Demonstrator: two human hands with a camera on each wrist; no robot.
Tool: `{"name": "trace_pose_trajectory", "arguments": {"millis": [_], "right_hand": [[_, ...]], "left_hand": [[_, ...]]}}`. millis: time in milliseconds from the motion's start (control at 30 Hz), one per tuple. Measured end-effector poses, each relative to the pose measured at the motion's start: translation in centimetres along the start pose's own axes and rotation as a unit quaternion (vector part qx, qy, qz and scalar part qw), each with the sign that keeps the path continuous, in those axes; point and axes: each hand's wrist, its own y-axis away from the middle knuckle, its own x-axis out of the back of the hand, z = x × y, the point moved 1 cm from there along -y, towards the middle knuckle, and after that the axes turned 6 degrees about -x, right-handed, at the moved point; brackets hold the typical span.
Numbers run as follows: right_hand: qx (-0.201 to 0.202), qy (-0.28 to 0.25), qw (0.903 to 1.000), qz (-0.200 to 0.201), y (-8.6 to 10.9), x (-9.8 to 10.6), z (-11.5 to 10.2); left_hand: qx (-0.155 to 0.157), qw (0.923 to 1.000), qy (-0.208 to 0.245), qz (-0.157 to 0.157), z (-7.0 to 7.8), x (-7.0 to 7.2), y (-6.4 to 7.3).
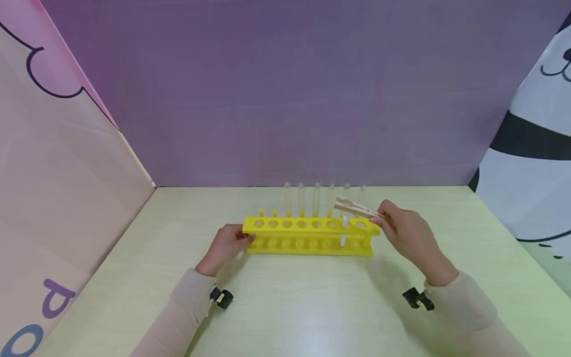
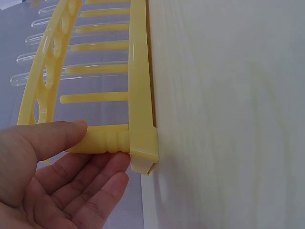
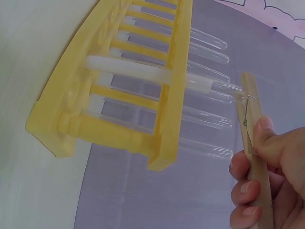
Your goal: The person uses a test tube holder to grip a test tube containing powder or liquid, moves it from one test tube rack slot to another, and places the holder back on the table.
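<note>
A yellow test tube rack point(image 1: 308, 251) stands on the table. At its left end my left hand point(image 1: 226, 246) grips the end post, the thumb point(image 2: 62, 136) on one side and the fingers below. One test tube point(image 3: 128, 69) with white contents stands in a hole near the rack's right end. My right hand point(image 1: 409, 237) holds a wooden test tube holder point(image 1: 357, 207) by its handle. The holder's tip is at the clear upper end of that tube; whether it clasps the glass, I cannot tell.
Several clear test tubes point(image 1: 316, 198) sit upside down on pegs along the rack's back. Two pegs point(image 1: 268, 213) at the left are bare. The pale table point(image 1: 285, 292) ends at a purple backdrop point(image 1: 285, 99); printed panels stand on both sides.
</note>
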Motion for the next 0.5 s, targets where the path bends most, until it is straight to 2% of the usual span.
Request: {"name": "trace_pose_trajectory", "arguments": {"millis": [300,500], "right_hand": [[0.005,0.002,0.9998,0.017,-0.11,0.19,-0.11],[0.021,-0.006,0.9993,0.031,-0.01,0.21,-0.07]], "left_hand": [[0.004,0.9999,-0.012,-0.001,0.16,0.04,0.14],[-0.010,0.9999,-0.012,0.004,-0.02,-0.01,0.12]]}}
